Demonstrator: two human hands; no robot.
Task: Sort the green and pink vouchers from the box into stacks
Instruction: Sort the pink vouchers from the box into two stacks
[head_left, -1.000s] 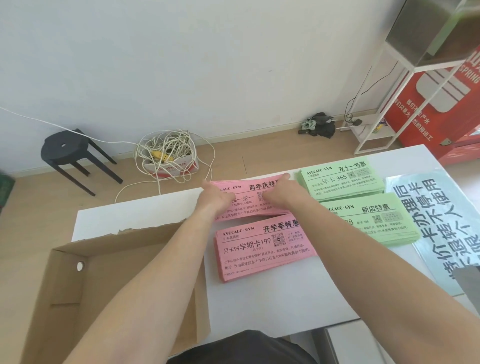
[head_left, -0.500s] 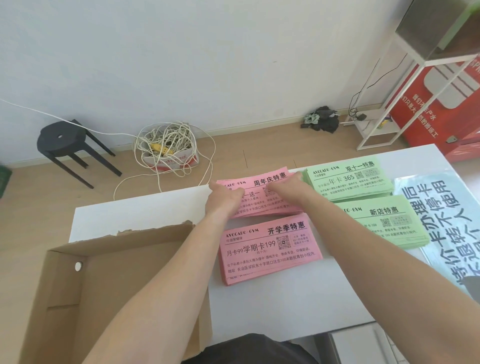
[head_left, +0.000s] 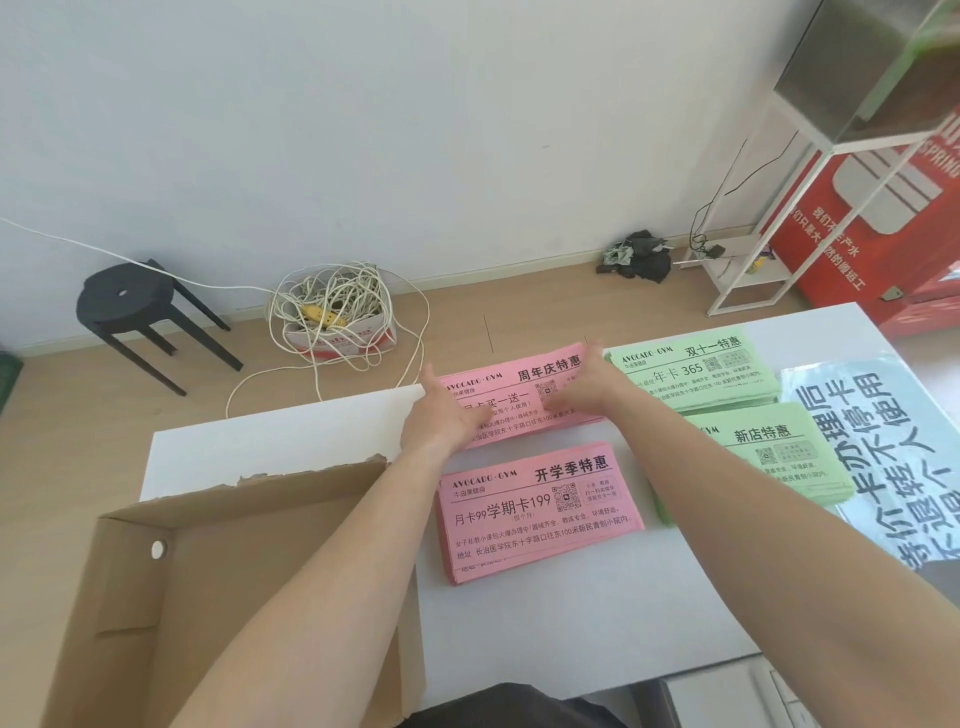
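Observation:
Four voucher stacks lie on the white table (head_left: 571, 639). The far pink stack (head_left: 519, 384) sits at the back edge, with my left hand (head_left: 441, 421) at its left end and my right hand (head_left: 587, 389) at its right end, both with fingers resting on it. A near pink stack (head_left: 540, 512) lies in front of it, untouched. To the right are a far green stack (head_left: 696, 371) and a near green stack (head_left: 763, 457), partly hidden by my right forearm. The open cardboard box (head_left: 249, 597) at the left looks empty.
A pale blue printed sheet (head_left: 883, 457) lies at the table's right edge. Beyond the table stand a black stool (head_left: 130, 306), a box with tangled white cable (head_left: 337, 317), a white metal rack (head_left: 748, 270) and a red cabinet (head_left: 883, 218).
Both hands slid from the stack's top to its two ends, uncovering more of its print. The stacks have not moved; the camera view shifted slightly.

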